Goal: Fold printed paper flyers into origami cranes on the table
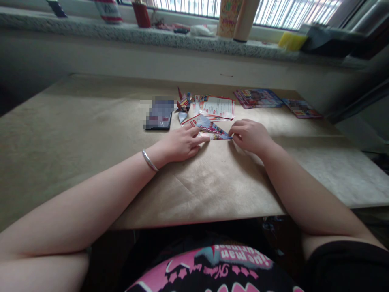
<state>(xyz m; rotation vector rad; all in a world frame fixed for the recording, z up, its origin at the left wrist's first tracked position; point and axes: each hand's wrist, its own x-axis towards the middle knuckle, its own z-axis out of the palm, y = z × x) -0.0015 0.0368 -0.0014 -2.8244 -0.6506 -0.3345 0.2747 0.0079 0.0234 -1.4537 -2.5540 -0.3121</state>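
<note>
A folded triangle of printed paper (pixel 212 130) lies flat on the brown paper-covered table (pixel 91 134). My left hand (pixel 180 144), with a silver bracelet on its wrist, presses its stretched fingers on the triangle's left end. My right hand (pixel 249 136) has its fingers curled and pinched at the triangle's right tip. Behind it lie a finished paper crane (pixel 184 103), a few printed leaflets (pixel 219 107) and a dark phone (pixel 159 115).
Two colourful magazines (pixel 258 98) (pixel 302 108) lie at the back right of the table. A stone window sill (pixel 121 34) behind holds cups, a tall bottle (pixel 244 20) and a yellow sponge (pixel 292 40). The table's front edge runs above my lap.
</note>
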